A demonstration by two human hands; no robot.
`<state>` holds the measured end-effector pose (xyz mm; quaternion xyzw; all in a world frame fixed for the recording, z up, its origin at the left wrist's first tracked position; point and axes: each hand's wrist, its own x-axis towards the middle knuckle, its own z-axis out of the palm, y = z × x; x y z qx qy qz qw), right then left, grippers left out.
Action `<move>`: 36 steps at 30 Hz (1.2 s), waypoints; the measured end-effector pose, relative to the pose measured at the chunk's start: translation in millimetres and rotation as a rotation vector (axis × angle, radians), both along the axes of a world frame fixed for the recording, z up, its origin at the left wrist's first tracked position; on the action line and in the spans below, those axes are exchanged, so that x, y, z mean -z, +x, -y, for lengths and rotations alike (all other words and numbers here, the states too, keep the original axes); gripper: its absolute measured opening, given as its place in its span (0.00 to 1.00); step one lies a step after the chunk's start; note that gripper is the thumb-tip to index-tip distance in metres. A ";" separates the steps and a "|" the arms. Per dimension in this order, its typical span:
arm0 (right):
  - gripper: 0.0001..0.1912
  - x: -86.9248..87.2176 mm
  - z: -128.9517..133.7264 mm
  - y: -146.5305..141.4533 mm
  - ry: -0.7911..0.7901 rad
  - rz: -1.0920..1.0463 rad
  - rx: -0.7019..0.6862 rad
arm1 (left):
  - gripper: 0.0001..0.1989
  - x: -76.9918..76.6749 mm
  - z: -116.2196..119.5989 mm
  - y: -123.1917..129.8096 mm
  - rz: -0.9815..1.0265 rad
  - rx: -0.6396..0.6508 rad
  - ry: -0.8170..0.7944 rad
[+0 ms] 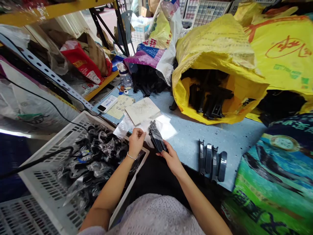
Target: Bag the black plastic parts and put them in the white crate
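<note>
Bagging seems in hand: the right hand [172, 159], grip closed, holds film-wrapped black parts [156, 135] that likely need steadying next, while the left hand [136, 142] pinches, contents unclear.

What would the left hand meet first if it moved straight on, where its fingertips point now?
Probably the black bundle held in the right hand: it shows just beyond the left hand, though this one view leaves the depth unclear.
</note>
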<state>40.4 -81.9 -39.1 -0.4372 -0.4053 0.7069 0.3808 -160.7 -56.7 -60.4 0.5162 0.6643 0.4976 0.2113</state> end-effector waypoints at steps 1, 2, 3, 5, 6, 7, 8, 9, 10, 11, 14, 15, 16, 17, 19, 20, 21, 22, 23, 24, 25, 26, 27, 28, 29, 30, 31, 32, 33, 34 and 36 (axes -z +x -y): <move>0.27 -0.1 0.2 2.9 -0.010 -0.007 -0.009 | 0.06 -1.1 -7.4 -6.7 0.067 -0.032 -0.007; 0.27 0.1 0.1 5.9 -0.019 -0.016 -0.019 | 0.07 -3.7 -12.5 -12.2 0.111 -0.045 -0.004; 0.26 0.8 -0.1 8.7 -0.027 -0.030 -0.023 | 0.07 -7.5 -15.2 -16.1 0.133 -0.032 0.012; 0.25 3.8 -1.1 13.0 -0.042 -0.067 -0.013 | 0.07 -16.6 -13.5 -18.2 0.092 0.076 0.059; 0.25 5.7 -1.6 14.3 -0.046 -0.084 -0.001 | 0.08 -20.9 -10.1 -16.6 0.038 0.163 0.077; 0.24 7.6 -2.1 15.0 -0.049 -0.099 0.010 | 0.09 -24.4 -6.1 -13.8 -0.024 0.246 0.080; 0.24 9.2 -2.4 15.1 -0.052 -0.109 0.013 | 0.08 -27.0 -2.3 -10.1 -0.082 0.301 0.067; 0.25 10.3 -2.7 14.9 -0.058 -0.110 0.005 | 0.07 -28.4 0.6 -6.1 -0.125 0.316 0.042; 0.25 10.7 -2.9 14.4 -0.063 -0.105 -0.010 | 0.06 -28.9 2.1 -2.2 -0.144 0.295 0.014; 0.26 10.3 -3.1 14.1 -0.065 -0.094 -0.028 | 0.04 -28.4 2.0 1.2 -0.142 0.249 -0.006; 0.29 6.8 -5.0 15.6 -0.042 -0.037 -0.054 | 0.04 -25.0 -6.0 6.9 -0.111 0.133 -0.011; 0.29 5.6 -6.2 17.3 -0.025 -0.016 -0.055 | 0.04 -24.2 -10.0 7.3 -0.106 0.117 -0.002; 0.30 5.0 -7.4 19.4 -0.008 0.003 -0.062 | 0.03 -24.0 -13.8 7.1 -0.103 0.101 0.010; 0.31 5.1 -8.5 21.8 0.006 0.019 -0.080 | 0.03 -24.5 -17.0 6.5 -0.101 0.084 0.024; 0.32 7.7 -10.3 25.4 0.015 0.034 -0.116 | 0.01 -27.8 -19.8 5.4 -0.112 0.055 0.063; 0.31 9.8 -10.7 26.0 0.009 0.033 -0.118 | 0.01 -30.3 -18.5 5.8 -0.135 0.052 0.094; 0.31 12.1 -10.9 25.6 -0.002 0.023 -0.094 | 0.01 -33.0 -15.1 7.1 -0.170 0.072 0.136; 0.29 14.1 -10.8 24.0 -0.016 0.005 -0.040 | 0.02 -35.7 -9.4 9.6 -0.214 0.127 0.187; 0.29 15.5 -10.6 21.6 -0.034 -0.019 0.032 | 0.04 -37.9 -1.7 13.4 -0.262 0.218 0.242; 0.29 16.0 -10.3 18.6 -0.054 -0.045 0.107 | 0.05 -39.6 7.3 18.1 -0.307 0.339 0.289; 0.30 15.7 -9.8 15.2 -0.072 -0.066 0.173 | 0.07 -40.5 17.1 23.5 -0.334 0.468 0.320; 0.31 14.6 -9.3 11.9 -0.081 -0.079 0.216 | 0.10 -40.6 26.6 29.0 -0.336 0.576 0.323; 0.32 13.2 -8.6 8.7 -0.077 -0.078 0.229 | 0.12 -39.8 35.2 34.1 -0.321 0.641 0.297; 0.31 11.7 -7.8 5.8 -0.054 -0.061 0.221 | 0.15 -38.2 42.3 38.7 -0.302 0.657 0.246; 0.29 10.7 -6.8 3.1 -0.012 -0.029 0.205 | 0.19 -35.8 47.3 42.5 -0.285 0.635 0.181; 0.25 10.1 -5.6 0.6 0.040 0.019 0.189 | 0.24 -32.9 50.3 45.7 -0.273 0.595 0.116; 0.22 9.9 -4.2 -1.9 0.096 0.084 0.180 | 0.29 -29.6 51.5 48.3 -0.265 0.551 0.061; 0.20 9.8 -2.5 -4.3 0.152 0.162 0.178 | 0.33 -26.2 51.2 50.6 -0.253 0.514 0.021; 0.19 9.3 -0.4 -6.8 0.203 0.241 0.177 | 0.33 -23.2 50.0 52.4 -0.227 0.483 0.005; 0.19 7.6 2.0 -8.9 0.251 0.307 0.165 | 0.30 -21.2 48.5 53.6 -0.187 0.455 0.006; 0.22 -1.2 7.7 -10.7 0.349 0.360 0.069 | 0.21 -22.3 47.8 52.6 -0.069 0.414 0.037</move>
